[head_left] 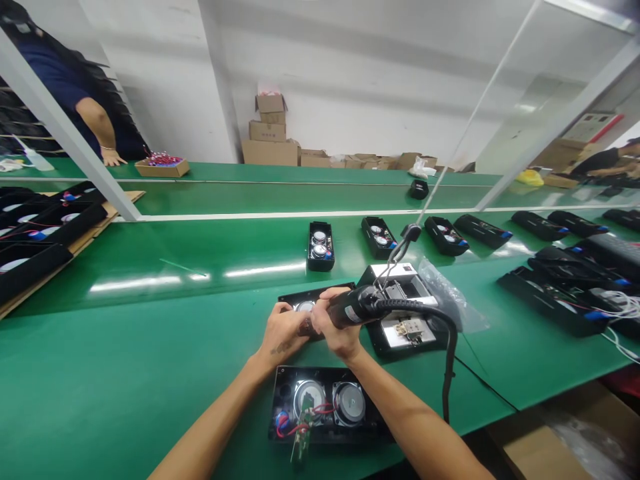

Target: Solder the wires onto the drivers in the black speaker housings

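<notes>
My right hand (334, 328) is closed around a black electric screwdriver (357, 307), whose cable hangs from a cord above and loops down to the right. My left hand (284, 328) is closed at the driver's tip, over a black speaker panel (300, 301) lying on the green table; what its fingers pinch is hidden. Nearer me lies an open black speaker housing (323, 404) with two round drivers, red wires and a small green circuit board.
A black tray (406, 320) with small parts and a clear plastic bag (450, 293) sit right of my hands. More speaker housings (321, 245) line the conveyor beyond and at both sides. Another person (95, 113) stands far left; cardboard boxes (270, 137) stack by the wall.
</notes>
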Tool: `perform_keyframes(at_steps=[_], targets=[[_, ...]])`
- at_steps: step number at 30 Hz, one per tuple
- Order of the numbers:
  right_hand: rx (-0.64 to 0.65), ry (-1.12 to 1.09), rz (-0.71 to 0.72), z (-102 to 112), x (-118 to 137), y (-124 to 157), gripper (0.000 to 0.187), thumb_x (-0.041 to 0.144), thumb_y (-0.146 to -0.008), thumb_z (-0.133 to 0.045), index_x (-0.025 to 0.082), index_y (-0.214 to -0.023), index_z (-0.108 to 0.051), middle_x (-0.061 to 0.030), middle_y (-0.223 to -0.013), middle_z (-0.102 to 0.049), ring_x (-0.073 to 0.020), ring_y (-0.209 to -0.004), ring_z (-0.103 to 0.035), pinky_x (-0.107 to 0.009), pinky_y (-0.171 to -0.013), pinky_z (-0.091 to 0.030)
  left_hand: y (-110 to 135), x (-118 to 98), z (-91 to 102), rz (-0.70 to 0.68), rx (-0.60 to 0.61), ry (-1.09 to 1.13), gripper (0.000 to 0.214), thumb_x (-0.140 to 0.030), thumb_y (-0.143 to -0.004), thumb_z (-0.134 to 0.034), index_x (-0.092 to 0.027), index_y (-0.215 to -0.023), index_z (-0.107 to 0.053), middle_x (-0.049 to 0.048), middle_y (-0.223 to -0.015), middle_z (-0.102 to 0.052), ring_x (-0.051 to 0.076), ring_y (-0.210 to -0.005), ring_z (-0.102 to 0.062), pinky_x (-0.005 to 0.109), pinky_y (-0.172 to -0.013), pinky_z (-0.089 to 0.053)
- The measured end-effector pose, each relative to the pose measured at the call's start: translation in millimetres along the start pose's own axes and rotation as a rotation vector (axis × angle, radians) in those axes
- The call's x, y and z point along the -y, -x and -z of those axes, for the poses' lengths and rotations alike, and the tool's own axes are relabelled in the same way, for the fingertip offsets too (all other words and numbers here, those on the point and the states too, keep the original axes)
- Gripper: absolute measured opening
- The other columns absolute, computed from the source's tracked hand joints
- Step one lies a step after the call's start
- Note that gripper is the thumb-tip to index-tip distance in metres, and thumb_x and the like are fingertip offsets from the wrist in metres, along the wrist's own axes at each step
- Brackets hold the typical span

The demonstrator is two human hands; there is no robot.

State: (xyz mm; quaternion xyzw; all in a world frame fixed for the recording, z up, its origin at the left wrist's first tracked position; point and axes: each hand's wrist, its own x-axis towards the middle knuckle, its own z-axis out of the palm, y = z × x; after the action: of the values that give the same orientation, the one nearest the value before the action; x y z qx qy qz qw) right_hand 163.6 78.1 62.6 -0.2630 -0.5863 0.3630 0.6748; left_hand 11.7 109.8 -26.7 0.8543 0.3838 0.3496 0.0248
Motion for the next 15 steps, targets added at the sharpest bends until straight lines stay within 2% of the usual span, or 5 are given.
perform_keyframes(at_steps=[15], targets=[[-0.04,0.023,-0.044,-0.3,-1.5,0.8,0.029,0.038,-0.093,-0.072,0.026,-0.107,-0.049,0.0092,-0.065,-0.054,-0.0113,-0.05,-0.052,-0.031,-0.055,-0.051,-3.4,-4.4,4.8,0.01,0.011,-0.016,0.014,-0.026,-0.092,-0.063,-0.024,-0.078,-0.066,-0.0044,-0.064,-0.069,0.014,-0.058,-0.058,0.036,-0.085,-0.042]])
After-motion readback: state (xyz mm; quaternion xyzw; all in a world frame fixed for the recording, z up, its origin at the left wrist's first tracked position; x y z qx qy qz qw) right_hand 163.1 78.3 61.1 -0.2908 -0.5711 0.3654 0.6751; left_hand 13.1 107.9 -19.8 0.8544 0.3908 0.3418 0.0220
